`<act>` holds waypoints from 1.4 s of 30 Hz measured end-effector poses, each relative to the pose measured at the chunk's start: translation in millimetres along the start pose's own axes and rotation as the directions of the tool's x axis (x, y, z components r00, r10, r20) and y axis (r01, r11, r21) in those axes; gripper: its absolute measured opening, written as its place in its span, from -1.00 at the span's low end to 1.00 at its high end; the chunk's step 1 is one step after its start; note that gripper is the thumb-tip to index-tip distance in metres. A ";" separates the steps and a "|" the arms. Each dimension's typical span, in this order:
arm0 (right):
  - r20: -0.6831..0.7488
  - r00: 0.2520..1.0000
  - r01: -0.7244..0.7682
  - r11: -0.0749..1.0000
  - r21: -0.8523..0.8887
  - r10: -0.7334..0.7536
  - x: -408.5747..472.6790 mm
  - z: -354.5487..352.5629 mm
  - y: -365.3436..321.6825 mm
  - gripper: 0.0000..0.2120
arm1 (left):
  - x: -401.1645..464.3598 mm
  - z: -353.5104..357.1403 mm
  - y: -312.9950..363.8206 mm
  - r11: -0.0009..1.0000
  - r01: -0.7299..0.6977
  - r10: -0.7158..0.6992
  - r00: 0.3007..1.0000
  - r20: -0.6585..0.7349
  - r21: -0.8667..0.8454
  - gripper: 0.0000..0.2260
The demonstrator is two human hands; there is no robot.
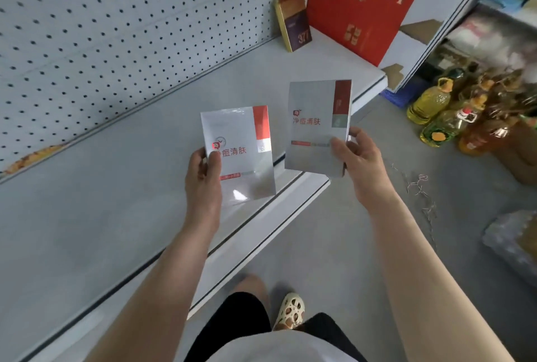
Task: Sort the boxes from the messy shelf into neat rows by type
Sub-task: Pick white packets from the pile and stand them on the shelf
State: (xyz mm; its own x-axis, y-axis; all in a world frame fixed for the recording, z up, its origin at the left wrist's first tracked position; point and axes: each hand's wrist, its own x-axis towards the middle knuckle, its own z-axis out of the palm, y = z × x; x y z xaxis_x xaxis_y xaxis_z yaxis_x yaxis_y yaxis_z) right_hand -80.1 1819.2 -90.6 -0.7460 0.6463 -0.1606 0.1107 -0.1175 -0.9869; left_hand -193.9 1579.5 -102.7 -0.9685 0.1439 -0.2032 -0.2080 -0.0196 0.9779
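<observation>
- the grey shelf [101, 187] is lying under both hands, mostly bare, and a big red gift box [363, 4] and a small dark box [293, 21] are standing far back at its end
- the right box [318, 126] is staying upright, long axis up, just over the shelf edge; the right hand [357, 158] is pinching its lower corner
- the left box [239, 152] is sitting nearer to the shelf surface, with the left hand [203, 169] gripping its left side
- both boxes are looking like the same type, so i think they are going side by side
</observation>
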 end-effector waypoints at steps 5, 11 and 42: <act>0.076 0.997 0.028 0.999 -0.038 -0.025 97.4 18.3 -16.2 -0.82 | 60.0 27.3 6.5 1.000 0.010 -0.008 0.992 -0.125 0.016 -0.92; 0.199 0.979 0.065 0.987 -0.146 -0.035 206.2 55.6 -36.3 -0.82 | 123.1 50.0 25.4 0.999 -0.001 -0.008 0.966 -0.258 -0.034 -0.82; 0.738 0.659 0.501 0.816 -0.287 -0.145 351.1 112.8 -69.6 -0.65 | 175.8 199.3 29.5 0.996 0.003 -0.045 0.873 -0.486 -0.087 -0.90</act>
State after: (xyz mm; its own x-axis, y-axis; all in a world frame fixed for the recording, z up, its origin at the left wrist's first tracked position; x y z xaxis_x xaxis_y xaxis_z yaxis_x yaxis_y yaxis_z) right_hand -423.8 1969.2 -76.4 -0.9924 -0.1128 0.0495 -0.0949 0.4442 -0.8909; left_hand -343.0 1801.5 -99.8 -0.9025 -0.3541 -0.2452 -0.2221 -0.1051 0.9693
